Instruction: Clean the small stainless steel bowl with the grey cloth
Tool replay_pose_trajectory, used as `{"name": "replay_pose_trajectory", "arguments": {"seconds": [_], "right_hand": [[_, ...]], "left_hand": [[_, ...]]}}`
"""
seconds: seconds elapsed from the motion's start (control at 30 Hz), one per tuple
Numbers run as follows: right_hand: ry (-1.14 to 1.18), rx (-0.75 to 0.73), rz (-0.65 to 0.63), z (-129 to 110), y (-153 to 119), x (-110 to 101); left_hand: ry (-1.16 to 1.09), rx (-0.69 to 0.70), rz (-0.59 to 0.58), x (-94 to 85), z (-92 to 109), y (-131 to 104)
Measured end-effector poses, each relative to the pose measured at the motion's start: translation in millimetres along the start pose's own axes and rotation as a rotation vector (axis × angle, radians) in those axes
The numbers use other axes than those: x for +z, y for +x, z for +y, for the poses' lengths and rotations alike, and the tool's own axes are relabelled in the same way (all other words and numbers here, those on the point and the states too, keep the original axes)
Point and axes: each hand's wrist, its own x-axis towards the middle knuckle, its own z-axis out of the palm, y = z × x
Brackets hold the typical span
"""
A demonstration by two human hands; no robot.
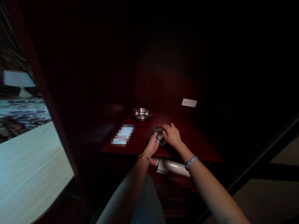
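Observation:
My left hand [153, 143] grips the near left side of a small shiny metal bowl [161, 143], its thumb over the rim. The bowl is tilted, just above the front part of a dark red shelf [137, 144]. Over the bowl's right side lies my right hand [172, 134], fingers bent down into or against it. Something greyish white shows inside the bowl beside those fingers; whether it is a cloth or a reflection I cannot tell. Farther back on the left, a second metal bowl [141, 114], perhaps a nested stack, rests on the shelf.
A pixelated pale item [123, 135] lies on the shelf's left. A white socket plate [189, 103] is on the back wall. Below the shelf edge are a whitish roll [178, 168] and a pale box-like piece [163, 165]. A light wooden tabletop [35, 168] and lamp [20, 79] stand left.

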Motion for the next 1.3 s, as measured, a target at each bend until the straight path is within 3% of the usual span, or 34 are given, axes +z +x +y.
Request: {"name": "replay_pose_trajectory", "arguments": {"seconds": [0.3, 0.67, 0.77, 0.97, 1.07, 1.3], "right_hand": [[0.05, 0.094, 0.027, 27.0, -2.7, 18.0], [0.13, 0.249, 0.087, 52.9, -33.7, 34.9], [0.234, 0.315, 0.173, 62.1, -45.6, 49.5], [0.47, 0.489, 0.484, 78.7, -57.2, 64.3], [0.462, 0.472, 0.517, 77.8, -57.5, 60.6], [0.297, 0.286, 0.354, 57.4, -58.9, 43.5]], "left_hand": [[0.042, -0.021, 0.007, 0.9, 2.4, -3.2], [0.071, -0.009, 0.021, -1.3, 1.7, -0.8], [0.086, -0.003, 0.021, -1.4, 1.7, -1.4], [0.075, -0.006, -0.021, -0.7, 1.9, -3.2], [0.076, -0.004, -0.029, -0.8, 1.7, -3.7], [0.099, -0.01, -0.04, 1.1, 1.9, -4.7]]}}
